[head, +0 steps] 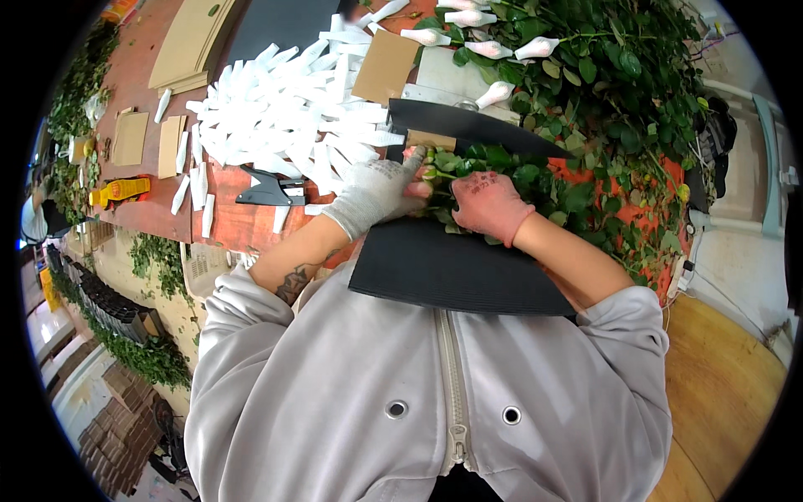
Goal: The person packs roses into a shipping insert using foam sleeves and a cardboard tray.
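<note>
My left hand (379, 188), in a pale grey glove, is on the pinkish flower heads (419, 187) of several leafy stems, its fingers partly around them. My right hand (492, 207), in a coral-pink glove, has curled fingers over the green leafy stems (464, 164) just to the right; what lies inside it is hidden. The stems lie over a black corrugated sheet, whose near flap (458, 270) spreads towards my jacket and whose far flap (470, 122) rises behind them. A piece of brown cardboard (431, 140) lies by the flower heads.
White mesh flower sleeves (270, 106) are heaped at the left, beside a black stapler (273, 188). Cardboard sheets (188, 47) and a yellow bottle (120, 191) lie farther left. Sleeved flowers (488, 49) and a large pile of leafy stems (602, 69) cover the back right.
</note>
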Demonstrator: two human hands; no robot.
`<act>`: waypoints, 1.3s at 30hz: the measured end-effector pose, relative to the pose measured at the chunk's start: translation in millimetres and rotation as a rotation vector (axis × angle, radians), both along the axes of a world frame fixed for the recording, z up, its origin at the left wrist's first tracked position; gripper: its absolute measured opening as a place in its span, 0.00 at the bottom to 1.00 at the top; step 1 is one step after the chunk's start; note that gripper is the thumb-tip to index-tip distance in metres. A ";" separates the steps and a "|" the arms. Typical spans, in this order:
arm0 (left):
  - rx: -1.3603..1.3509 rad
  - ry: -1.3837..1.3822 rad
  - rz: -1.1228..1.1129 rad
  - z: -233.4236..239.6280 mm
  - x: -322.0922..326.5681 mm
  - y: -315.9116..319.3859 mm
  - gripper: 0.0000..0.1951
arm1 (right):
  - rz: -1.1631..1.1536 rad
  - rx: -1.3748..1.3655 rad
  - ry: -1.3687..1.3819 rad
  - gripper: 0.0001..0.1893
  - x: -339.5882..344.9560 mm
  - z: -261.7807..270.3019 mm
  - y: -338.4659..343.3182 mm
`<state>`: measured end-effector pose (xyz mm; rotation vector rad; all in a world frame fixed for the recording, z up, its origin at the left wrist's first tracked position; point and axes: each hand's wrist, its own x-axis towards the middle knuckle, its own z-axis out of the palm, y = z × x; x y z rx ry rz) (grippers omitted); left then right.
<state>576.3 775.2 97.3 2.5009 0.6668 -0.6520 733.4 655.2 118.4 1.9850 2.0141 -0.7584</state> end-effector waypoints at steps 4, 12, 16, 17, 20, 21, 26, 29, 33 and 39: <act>-0.013 0.027 0.001 9.2 2.0 0.7 0.42 | -0.051 -0.173 0.050 0.15 3.0 -0.4 8.3; -0.049 0.038 0.033 7.2 1.9 -0.9 0.44 | -0.105 -0.057 0.187 0.15 11.3 -16.2 -5.8; -0.050 0.028 0.047 7.8 3.7 0.7 0.44 | -0.081 -0.011 0.183 0.14 12.0 -21.7 -7.6; -0.050 0.028 0.045 7.1 4.8 1.1 0.45 | -0.080 -0.028 0.180 0.14 12.0 -18.8 -6.6; -0.002 -0.009 0.031 0.2 0.9 -1.2 0.44 | -0.066 -0.022 0.140 0.14 10.1 -20.1 -8.6; 0.019 -0.028 0.030 -5.6 -2.6 -3.6 0.43 | -0.055 -0.014 0.120 0.13 8.0 -22.9 -10.1; -0.073 -0.572 0.257 -14.7 -22.9 9.5 0.33 | 0.139 0.139 0.074 0.18 9.4 -15.6 -10.6; 0.041 -0.421 0.171 -19.9 -17.3 1.0 0.37 | 0.224 0.291 -0.026 0.23 6.3 -11.0 -10.9; 0.012 -0.220 0.082 -15.7 -7.4 -7.8 0.43 | 0.061 0.407 -0.021 0.15 1.7 -17.9 0.4; -0.018 -0.360 0.157 -20.5 -15.2 -4.2 0.39 | 0.044 0.377 -0.011 0.15 -4.9 5.0 11.4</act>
